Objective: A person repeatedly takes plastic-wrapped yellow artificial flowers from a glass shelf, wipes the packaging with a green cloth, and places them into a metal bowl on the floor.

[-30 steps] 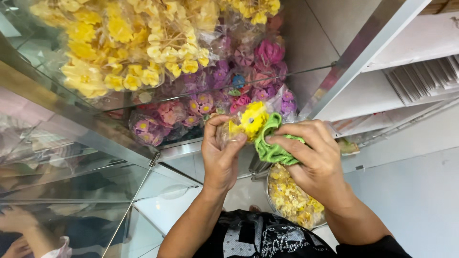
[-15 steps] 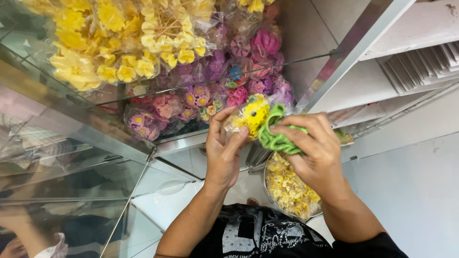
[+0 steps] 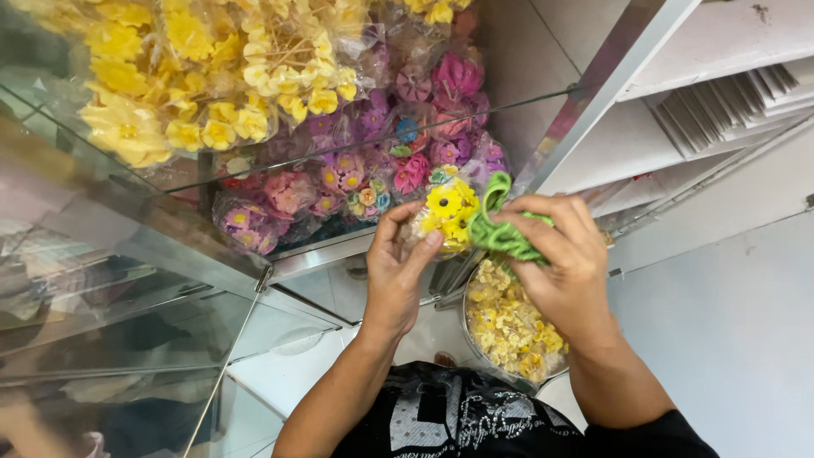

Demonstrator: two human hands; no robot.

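My left hand (image 3: pixel 395 265) holds a small clear packet of yellow artificial flowers (image 3: pixel 447 215) with dark centres, thumb pressed on its front. My right hand (image 3: pixel 560 254) grips a bunch of green fuzzy wire (image 3: pixel 495 227) that loops up against the flowers. Both hands meet in front of a glass shelf (image 3: pixel 356 144). Directly below them sits a round metal bowl (image 3: pixel 471 335) filled with small pale yellow blossoms.
Behind the glass are bagged yellow flowers (image 3: pixel 195 76) at upper left and pink and purple flowers (image 3: pixel 373 161) in the middle. A metal shelf post (image 3: pixel 610 85) slants up to the right, with white shelves (image 3: pixel 704 93) beyond. Glass counter panels (image 3: pixel 127 339) lie at left.
Both hands have stayed together on the flowers and green wire. The view has shifted slightly, and the green loop now stands a little higher beside the flowers.
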